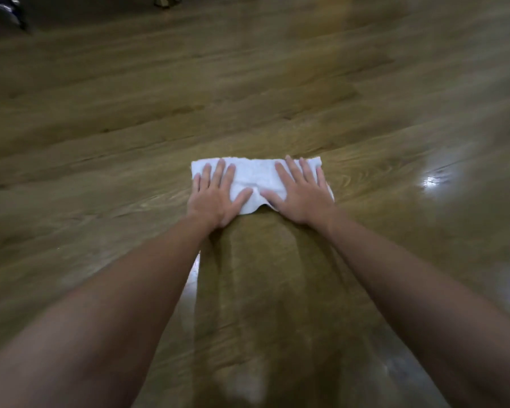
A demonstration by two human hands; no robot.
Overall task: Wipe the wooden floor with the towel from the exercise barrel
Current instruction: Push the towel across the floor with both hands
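A white folded towel lies flat on the wooden floor, in the middle of the view. My left hand presses palm-down on the towel's left half, fingers spread. On its right half my right hand presses flat in the same way. Both arms are stretched out straight in front of me. A darker damp streak runs on the floor from the towel back toward me, between my arms.
A dark object sits at the far left corner, and a small pale item lies at the top edge. Light glares off the floor at the right. Floorboards extend all around the towel.
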